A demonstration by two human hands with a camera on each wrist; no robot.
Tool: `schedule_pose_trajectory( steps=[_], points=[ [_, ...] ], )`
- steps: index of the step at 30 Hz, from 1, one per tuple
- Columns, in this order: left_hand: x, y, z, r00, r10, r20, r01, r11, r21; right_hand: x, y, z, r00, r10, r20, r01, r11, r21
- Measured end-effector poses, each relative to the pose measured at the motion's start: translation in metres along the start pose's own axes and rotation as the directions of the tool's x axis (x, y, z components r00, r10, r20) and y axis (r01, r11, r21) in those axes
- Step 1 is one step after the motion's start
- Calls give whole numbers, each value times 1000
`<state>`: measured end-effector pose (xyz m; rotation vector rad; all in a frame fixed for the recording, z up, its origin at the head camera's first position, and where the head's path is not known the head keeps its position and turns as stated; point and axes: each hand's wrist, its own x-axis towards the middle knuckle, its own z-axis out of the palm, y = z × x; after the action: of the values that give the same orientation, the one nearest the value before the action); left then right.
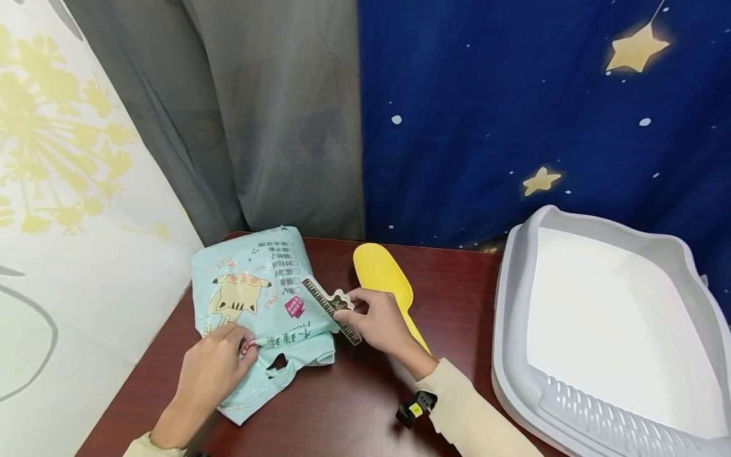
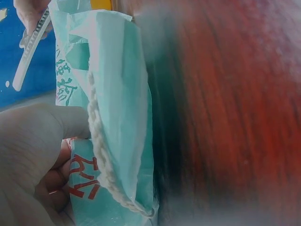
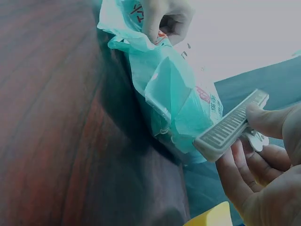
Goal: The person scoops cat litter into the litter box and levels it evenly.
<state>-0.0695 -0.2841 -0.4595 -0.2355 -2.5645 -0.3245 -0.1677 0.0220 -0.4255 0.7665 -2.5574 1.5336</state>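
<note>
A pale teal plastic bag (image 1: 274, 273) with a cartoon cat print lies at the left of the table. My left hand (image 1: 219, 355) pinches the bag's plastic near its top, just beside the cut-out handle hole. A cream braided string runs along the bag's edge in the left wrist view. Between the thumb and fingers of my right hand (image 1: 377, 317) is a bag clip (image 1: 332, 311), long and flat with a piano-key print. The clip is held at a slant over the bag's right edge; in the right wrist view its jaws look closed.
Behind my right hand a yellow scoop (image 1: 384, 273) lies on the dark red table (image 1: 342, 406). A grey litter box (image 1: 514, 343) with a white inside takes up the right end. Curtains (image 1: 285, 114) hang along the back, and a patterned white wall (image 1: 74, 254) borders the left.
</note>
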Motion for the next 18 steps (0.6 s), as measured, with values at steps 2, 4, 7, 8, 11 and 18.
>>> schedule_pose_trajectory(
  steps=[2,4,7,8,11,18],
  points=[
    [0,0,0,1000,-2,5,2,1000,-1,-3,1,-2,999,40,2,-40,998,38],
    [0,0,0,1000,-3,7,3,1000,0,-5,2,-3,998,68,-2,-68,996,57],
    [-1,-1,1,1000,-1,6,1,1000,1,-9,4,-5,994,106,-12,-105,992,68],
    [-1,-1,1,1000,-1,5,1,1000,1,-11,4,-5,993,117,-15,-116,991,68],
    [-1,-1,1,1000,0,5,0,1000,0,-16,6,-7,990,142,-21,-141,989,51],
    [0,-1,2,1000,1,-4,-1,1000,-5,-30,16,-8,983,182,-18,-182,983,-19]
  ],
)
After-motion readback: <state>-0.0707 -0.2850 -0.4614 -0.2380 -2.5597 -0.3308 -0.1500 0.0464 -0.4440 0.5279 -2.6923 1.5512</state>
